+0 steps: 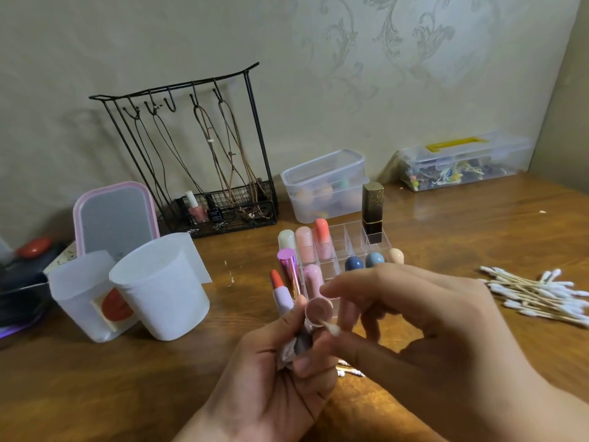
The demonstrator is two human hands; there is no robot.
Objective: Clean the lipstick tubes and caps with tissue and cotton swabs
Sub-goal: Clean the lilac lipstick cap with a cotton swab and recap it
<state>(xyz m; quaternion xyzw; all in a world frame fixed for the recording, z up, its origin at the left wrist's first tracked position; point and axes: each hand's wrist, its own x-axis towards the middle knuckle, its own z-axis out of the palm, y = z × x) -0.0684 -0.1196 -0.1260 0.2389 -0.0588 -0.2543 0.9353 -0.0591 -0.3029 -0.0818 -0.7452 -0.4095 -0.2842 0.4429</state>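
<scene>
Left hand [280, 371] grips a pink cap [318, 309] and a scrap of tissue [287, 354], mouth up; right hand [414, 317] pinches a cotton swab [331, 328] at the rim. Push too hard and the swab could bend, or the cap slip. Just beyond the hands, the clear organizer [342, 239] holds capped lipsticks — the open orange lipstick [279, 290] could smear.

Both hands raised, fingers curled: left [280, 371], right [414, 317].
</scene>
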